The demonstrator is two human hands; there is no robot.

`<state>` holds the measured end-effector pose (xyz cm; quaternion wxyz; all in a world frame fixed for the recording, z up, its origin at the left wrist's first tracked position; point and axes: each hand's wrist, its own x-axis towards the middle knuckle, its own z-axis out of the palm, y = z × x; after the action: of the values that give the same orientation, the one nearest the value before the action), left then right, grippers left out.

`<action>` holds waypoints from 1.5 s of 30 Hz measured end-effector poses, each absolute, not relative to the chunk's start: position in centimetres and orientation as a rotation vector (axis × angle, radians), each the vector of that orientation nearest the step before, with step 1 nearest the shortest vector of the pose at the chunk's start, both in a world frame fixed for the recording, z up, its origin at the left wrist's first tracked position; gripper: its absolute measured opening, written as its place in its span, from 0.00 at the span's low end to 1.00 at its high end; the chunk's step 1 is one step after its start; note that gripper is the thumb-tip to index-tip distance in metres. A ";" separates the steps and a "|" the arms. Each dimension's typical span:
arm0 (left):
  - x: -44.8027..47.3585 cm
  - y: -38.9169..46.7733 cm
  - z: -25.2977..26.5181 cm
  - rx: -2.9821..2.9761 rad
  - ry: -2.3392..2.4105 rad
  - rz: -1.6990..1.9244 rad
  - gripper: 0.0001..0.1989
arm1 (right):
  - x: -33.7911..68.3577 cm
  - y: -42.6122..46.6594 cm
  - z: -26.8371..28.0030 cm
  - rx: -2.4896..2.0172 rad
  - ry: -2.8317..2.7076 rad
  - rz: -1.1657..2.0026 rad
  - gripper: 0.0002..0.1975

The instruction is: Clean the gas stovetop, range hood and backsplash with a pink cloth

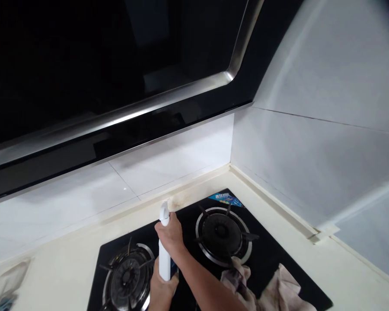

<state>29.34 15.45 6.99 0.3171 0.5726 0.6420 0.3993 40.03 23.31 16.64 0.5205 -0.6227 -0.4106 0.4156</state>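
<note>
A white spray bottle (pixel 164 262) is held upright over the middle of the black gas stove (pixel 266 246). My right hand (pixel 170 232) grips it near the top, fingers wrapped just below its white head. Lower down, my left hand (pixel 162 288) is closed around the bottle's bottom part. The left burner (pixel 127 276) lies beside my left hand. To the right of my right hand is the other burner (pixel 221 231), with its pan supports in place. A crumpled, stained cloth (pixel 280 290) lies on the stove's front right, partly behind my right forearm.
A black range hood (pixel 181 114) with a metal trim hangs low over the stove. White tiled walls (pixel 311 151) meet in the corner behind. Pale countertop (pixel 61 268) surrounds the stove, and a blurred bluish object (pixel 4 303) sits at the lower left edge.
</note>
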 end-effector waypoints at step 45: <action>28.1 15.6 12.1 1.449 1.625 0.815 0.27 | 41.5 23.3 17.2 -1.388 -0.840 1.038 0.15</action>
<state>28.15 15.64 12.12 0.3971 0.5720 0.6416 0.3218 41.46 23.35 17.15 0.5711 -0.5918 -0.3578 0.4423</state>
